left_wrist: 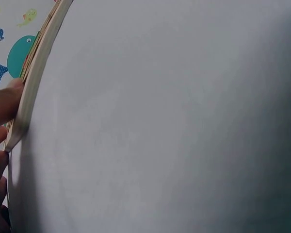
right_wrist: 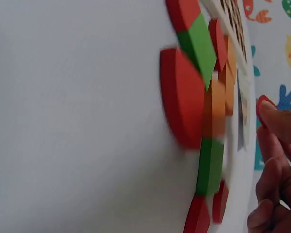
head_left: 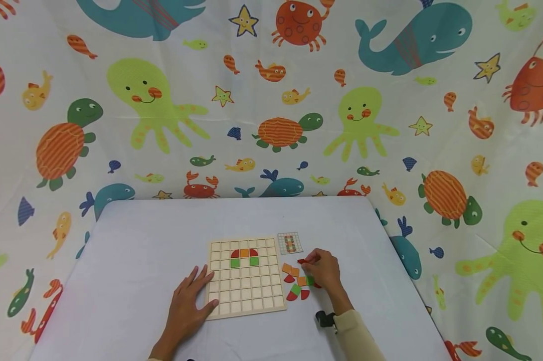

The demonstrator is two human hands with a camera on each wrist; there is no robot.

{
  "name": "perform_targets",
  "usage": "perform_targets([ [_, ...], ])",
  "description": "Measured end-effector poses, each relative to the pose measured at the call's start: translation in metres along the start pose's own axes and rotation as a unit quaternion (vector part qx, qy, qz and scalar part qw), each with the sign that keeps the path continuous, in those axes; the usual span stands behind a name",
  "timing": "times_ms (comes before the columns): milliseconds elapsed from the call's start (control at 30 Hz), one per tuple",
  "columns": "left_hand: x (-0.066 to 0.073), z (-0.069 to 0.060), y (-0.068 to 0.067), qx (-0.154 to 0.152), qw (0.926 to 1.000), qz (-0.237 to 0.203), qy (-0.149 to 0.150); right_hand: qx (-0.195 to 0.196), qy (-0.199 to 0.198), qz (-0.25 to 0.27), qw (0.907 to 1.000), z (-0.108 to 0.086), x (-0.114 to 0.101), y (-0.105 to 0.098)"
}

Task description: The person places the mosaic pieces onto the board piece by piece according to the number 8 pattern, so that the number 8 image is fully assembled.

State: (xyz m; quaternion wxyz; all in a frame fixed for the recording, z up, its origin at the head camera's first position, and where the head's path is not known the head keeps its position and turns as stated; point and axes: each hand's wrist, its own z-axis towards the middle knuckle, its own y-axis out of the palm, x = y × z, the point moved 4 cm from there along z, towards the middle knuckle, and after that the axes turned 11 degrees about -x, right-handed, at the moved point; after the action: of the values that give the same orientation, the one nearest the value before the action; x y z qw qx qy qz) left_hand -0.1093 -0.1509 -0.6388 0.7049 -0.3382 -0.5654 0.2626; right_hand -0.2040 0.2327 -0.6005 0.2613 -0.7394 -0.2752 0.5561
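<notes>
The wooden board (head_left: pixel 246 288) lies on the white table (head_left: pixel 140 235), and at its left edge rests the person's left hand (head_left: pixel 187 303), thumb and fingers spread apart; only the left wrist view lets me see the board's side, with the thumb against it. The board is just right of that hand and under its fingertips. In it I count five pieces: two red quarter-rounds (head_left: pixel 235 253), one orange square (head_left: pixel 244 253) and two green squares (head_left: pixel 235 262). Beside its right edge lies one patterned card (head_left: pixel 290 243). Near that are loose pieces (head_left: pixel 296 289): from above I make out three orange, two green and four red, while the right wrist view shows a fifth red one (right_wrist: pixel 220 201). The right hand (head_left: pixel 323 271), thumb and fingertip pinched together on another red piece (head_left: pixel 302 260), holds it near the card, apart from the loose ones.
</notes>
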Motion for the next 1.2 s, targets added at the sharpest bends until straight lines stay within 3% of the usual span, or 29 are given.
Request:
perform_targets([
  [267,0.000,0.001,0.000,-0.004,1.0000,0.000,-0.006,-0.014,-0.093,0.059,0.9939,-0.004,-0.032,0.025],
  [567,0.000,0.001,0.000,-0.001,1.0000,0.003,-0.004,-0.058,-0.163,0.063,0.9828,-0.014,-0.075,0.075],
  [733,0.001,0.001,0.000,-0.003,1.0000,-0.001,-0.006,-0.098,-0.175,0.061,0.9777,-0.021,-0.097,0.102],
  [900,0.001,0.002,0.000,-0.009,0.9999,-0.004,-0.009,-0.108,-0.177,0.019,0.9781,-0.022,-0.107,0.123],
  [1200,0.000,0.001,0.001,-0.006,1.0000,0.001,-0.007,-0.070,-0.161,-0.035,0.9838,-0.025,-0.118,0.136],
])
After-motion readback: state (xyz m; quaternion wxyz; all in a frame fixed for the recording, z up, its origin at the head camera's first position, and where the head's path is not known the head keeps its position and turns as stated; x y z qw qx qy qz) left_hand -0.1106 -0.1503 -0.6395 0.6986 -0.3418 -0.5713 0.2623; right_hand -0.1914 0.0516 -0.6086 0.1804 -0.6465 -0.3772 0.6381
